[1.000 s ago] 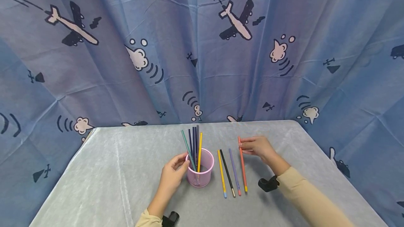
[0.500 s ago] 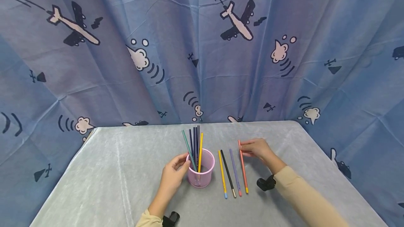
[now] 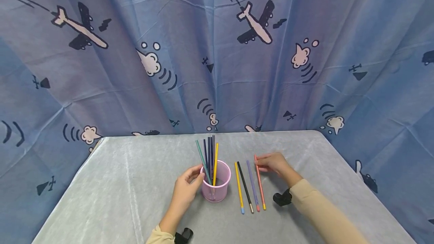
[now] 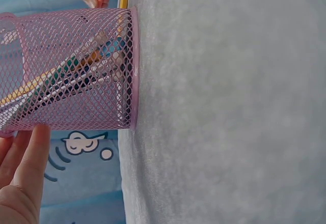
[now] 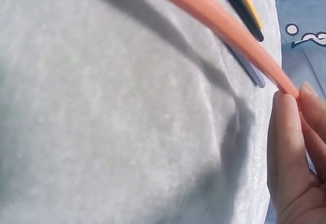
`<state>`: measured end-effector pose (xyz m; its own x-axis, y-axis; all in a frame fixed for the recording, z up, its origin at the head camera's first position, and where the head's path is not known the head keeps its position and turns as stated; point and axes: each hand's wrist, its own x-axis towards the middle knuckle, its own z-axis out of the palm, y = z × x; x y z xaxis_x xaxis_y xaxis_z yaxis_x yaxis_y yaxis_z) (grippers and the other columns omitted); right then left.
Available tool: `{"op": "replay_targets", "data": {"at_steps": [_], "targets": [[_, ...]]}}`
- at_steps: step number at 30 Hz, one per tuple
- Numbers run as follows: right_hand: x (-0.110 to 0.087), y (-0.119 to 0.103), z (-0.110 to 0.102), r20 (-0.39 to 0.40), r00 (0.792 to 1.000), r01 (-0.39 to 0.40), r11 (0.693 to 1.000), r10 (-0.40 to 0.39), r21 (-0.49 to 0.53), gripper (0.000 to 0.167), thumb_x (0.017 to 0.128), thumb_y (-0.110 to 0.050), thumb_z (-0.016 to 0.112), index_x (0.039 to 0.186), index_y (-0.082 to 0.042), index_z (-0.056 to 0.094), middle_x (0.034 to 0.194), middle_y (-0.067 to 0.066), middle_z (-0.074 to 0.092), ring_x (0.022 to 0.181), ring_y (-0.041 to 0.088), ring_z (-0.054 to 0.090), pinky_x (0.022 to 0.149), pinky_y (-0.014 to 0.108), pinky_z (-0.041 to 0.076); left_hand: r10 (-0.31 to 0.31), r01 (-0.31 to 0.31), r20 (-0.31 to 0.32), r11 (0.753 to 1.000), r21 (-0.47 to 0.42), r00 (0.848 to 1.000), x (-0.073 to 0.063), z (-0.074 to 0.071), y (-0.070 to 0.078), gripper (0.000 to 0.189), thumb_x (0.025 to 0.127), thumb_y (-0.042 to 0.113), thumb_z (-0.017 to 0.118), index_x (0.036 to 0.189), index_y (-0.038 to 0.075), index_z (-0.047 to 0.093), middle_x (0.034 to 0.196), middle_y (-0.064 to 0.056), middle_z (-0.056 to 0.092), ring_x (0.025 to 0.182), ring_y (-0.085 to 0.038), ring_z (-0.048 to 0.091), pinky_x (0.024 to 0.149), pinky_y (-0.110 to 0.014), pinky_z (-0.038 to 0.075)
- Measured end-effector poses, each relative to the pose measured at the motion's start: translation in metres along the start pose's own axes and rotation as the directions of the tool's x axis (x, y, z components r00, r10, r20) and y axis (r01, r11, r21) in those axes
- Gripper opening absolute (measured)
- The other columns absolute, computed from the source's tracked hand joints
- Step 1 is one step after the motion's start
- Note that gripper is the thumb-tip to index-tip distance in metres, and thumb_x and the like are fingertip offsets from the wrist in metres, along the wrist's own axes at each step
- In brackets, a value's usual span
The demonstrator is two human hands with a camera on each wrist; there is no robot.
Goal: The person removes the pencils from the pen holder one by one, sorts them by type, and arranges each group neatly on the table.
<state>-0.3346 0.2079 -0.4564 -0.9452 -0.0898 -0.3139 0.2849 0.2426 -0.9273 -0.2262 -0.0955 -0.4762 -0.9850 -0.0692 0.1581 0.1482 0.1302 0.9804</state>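
A pink mesh pencil cup [image 3: 215, 193] stands on the table, holding a green pencil, a yellow pencil and several dark ones. My left hand [image 3: 187, 183] grips its left side near the rim, thumb in front and fingers behind. The left wrist view shows those fingertips [image 4: 41, 135] against the mesh. My right hand [image 3: 274, 165] pinches the far end of an orange pencil [image 3: 259, 183] between thumb and fingers. Its yellow-tipped end points toward me. In the right wrist view the orange pencil [image 5: 219, 23] slants above its shadow, with its end at the fingertips.
Between cup and right hand lie a yellow pencil [image 3: 239, 189], a black pencil [image 3: 245, 187] and a purple pencil [image 3: 252, 186], side by side on the grey cloth-covered table [image 3: 101, 191]. A blue curtain [image 3: 190, 63] with airplane prints hangs behind the table.
My right hand has moved slightly nearer and to the left with the orange pencil, bringing it closer to the purple one. The left hand and the cup stay put.
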Motion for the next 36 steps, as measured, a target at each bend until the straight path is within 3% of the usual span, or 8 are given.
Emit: {"op": "replay_targets", "data": {"at_steps": [16,32,36], "targets": [[0.010,0.008,0.009,-0.101,0.993,-0.076,0.992,0.066,-0.102,0.028,0.084,0.005,0.072,0.109,0.017,0.066,0.067,-0.001,0.069,0.058,0.004,0.065,0.057,0.020,0.060,0.004,-0.004,0.008,1.000,-0.002,1.000,0.000,0.000,0.000,0.037,0.096,0.017,0.065,0.128,-0.001,0.062,0.129,-0.020,0.065,0.122,-0.033,0.062,0.104,-0.035,0.053],[0.015,0.008,0.018,-0.186,0.982,-0.023,0.952,-0.036,-0.306,0.016,0.079,0.002,0.077,0.090,0.012,0.072,0.059,-0.003,0.065,0.048,0.003,0.058,0.048,0.017,0.055,0.005,-0.005,0.006,1.000,0.001,1.000,0.000,-0.001,0.000,0.037,0.096,0.018,0.065,0.128,-0.001,0.063,0.129,-0.020,0.065,0.121,-0.033,0.063,0.104,-0.037,0.053],[0.015,0.001,0.019,-0.211,0.974,0.019,0.963,-0.078,-0.268,0.019,0.083,0.000,0.073,0.097,0.014,0.071,0.067,0.007,0.073,0.053,0.005,0.063,0.052,0.019,0.058,0.007,-0.007,0.005,1.000,0.005,1.000,0.000,-0.001,0.000,0.037,0.096,0.019,0.065,0.128,-0.001,0.063,0.128,-0.020,0.065,0.121,-0.032,0.063,0.104,-0.038,0.054]]}}
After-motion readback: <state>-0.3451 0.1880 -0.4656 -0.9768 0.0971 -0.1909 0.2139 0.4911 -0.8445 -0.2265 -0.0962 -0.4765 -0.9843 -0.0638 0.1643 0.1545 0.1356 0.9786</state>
